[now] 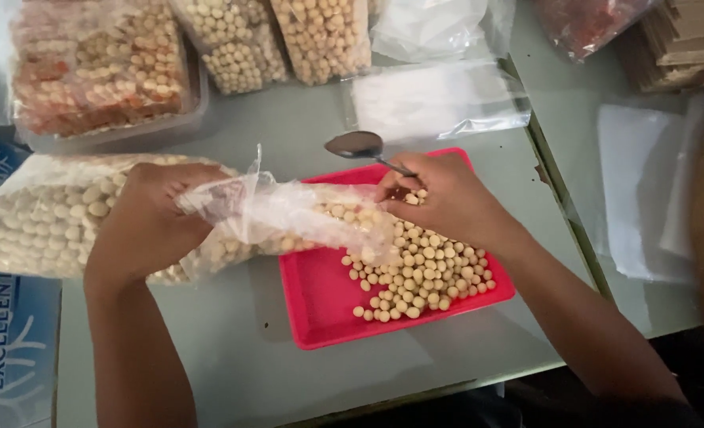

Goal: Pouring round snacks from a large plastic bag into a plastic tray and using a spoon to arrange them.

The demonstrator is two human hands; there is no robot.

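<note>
My left hand (150, 218) grips the neck of a big clear plastic bag (43, 218) full of small pale round balls, lying on its side. The bag's open mouth (288, 210) reaches over a red tray (320, 305) holding a heap of the same pale balls (419, 269). My right hand (439, 198) rests at the bag's mouth above the heap and holds a metal spoon (360, 145), whose bowl points up and left, past the tray's far edge.
Several filled bags of pale balls (280, 40) and a tub of mixed orange and pale ones (98, 67) stand at the back. Empty clear bags (435, 99) lie behind the tray. The table's right edge (566, 206) runs diagonally; white sheets (645, 190) lie beyond.
</note>
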